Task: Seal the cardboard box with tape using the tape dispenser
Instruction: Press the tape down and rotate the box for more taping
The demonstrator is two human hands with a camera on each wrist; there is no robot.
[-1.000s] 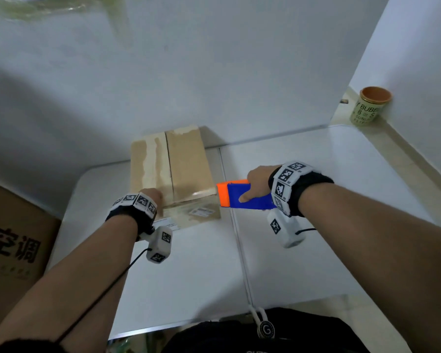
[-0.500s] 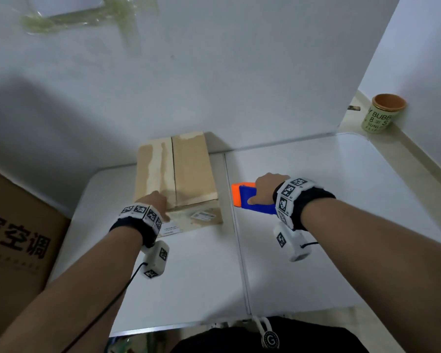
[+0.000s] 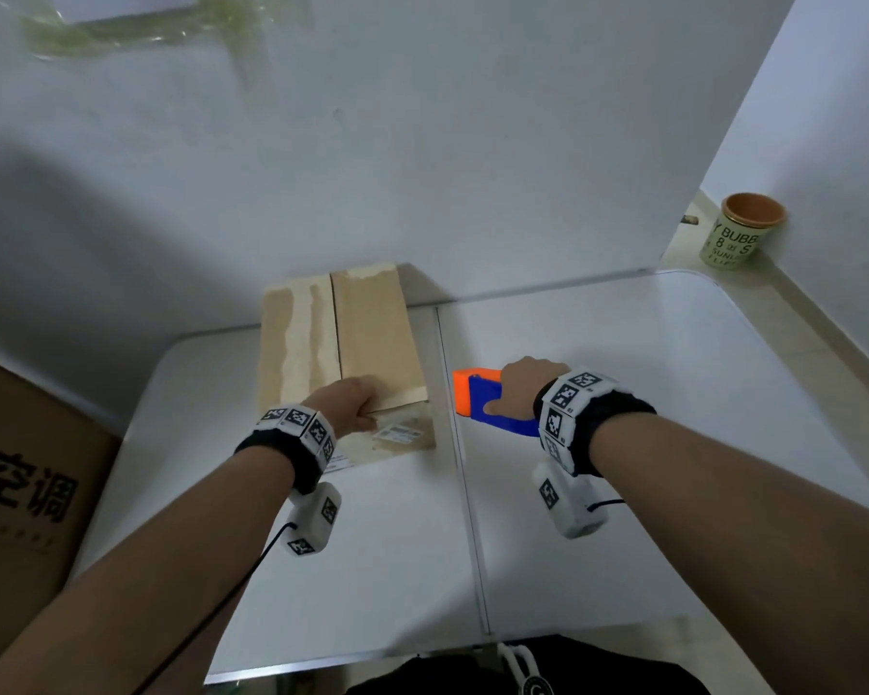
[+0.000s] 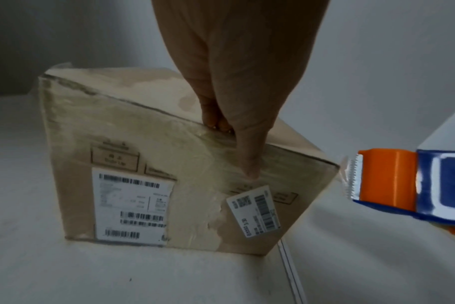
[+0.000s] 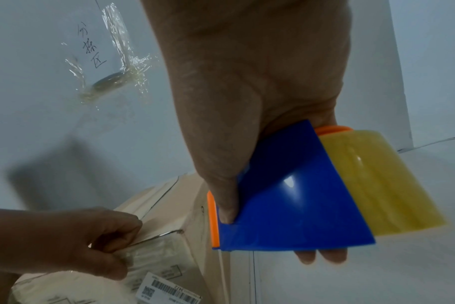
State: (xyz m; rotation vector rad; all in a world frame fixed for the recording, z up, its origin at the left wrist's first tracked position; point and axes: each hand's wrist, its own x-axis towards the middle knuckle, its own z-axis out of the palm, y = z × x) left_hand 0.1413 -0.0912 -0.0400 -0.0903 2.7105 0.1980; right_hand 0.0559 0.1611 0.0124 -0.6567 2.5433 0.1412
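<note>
1. The cardboard box (image 3: 344, 353) stands against the wall (image 3: 422, 143), closing off its far end.
2. A strip of bare table (image 3: 623, 368) separates the box from the tape dispenser (image 3: 477, 398).
3. The table's near half lies open.

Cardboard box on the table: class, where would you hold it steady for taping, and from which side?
Hold the cardboard box at its near top edge, from the front, as the left hand does: fingers over the flaps, thumb on the labelled face. That likely leaves the centre seam free for the tape dispenser.
</note>
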